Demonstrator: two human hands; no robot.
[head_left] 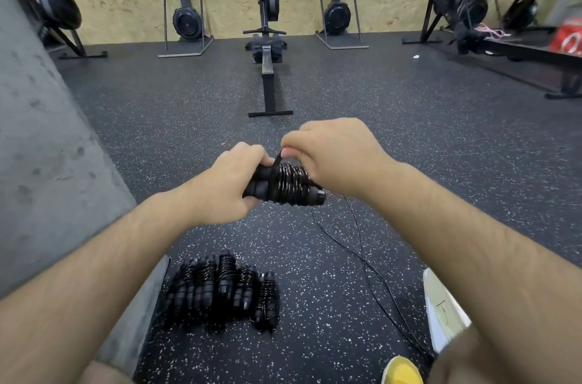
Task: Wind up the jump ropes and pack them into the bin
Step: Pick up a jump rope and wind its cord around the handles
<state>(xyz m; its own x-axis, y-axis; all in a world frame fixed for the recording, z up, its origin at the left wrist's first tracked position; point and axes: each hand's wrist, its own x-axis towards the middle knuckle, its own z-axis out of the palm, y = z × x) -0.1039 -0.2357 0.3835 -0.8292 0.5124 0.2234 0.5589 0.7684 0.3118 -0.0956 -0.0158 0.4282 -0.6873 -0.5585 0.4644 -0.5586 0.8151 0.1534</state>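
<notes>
Several wound ropes [220, 286] lie side by side on the floor [315, 131], and everything else is placed from that pile. Above it and a little beyond, both hands work on one jump rope [285, 191]. Its two black handles [259, 177] are held together, with a thick coil [291, 177] of cord wrapped round their middle. The left hand [230, 182] grips the handle ends, fingers curled tight round them. The right hand [333, 157] pinches a loop of cord at the top of the coil between thumb and fingertips. The loose cord [362, 257] drops from the coil to the floor right of the pile and runs back toward a yellow shoe [401, 371]. A white-edged thing [441, 305] farther right of the pile may be the bin; too little shows to say.

The step looks like winding, well along but with a fair tail left. To do it well, the left hand should keep the handles parallel and steady while the right lays each turn snug beside the last, not piled on top. Light tension on the cord would stop it springing loose. The end wants tucking under a turn before the bundle joins the pile.
</notes>
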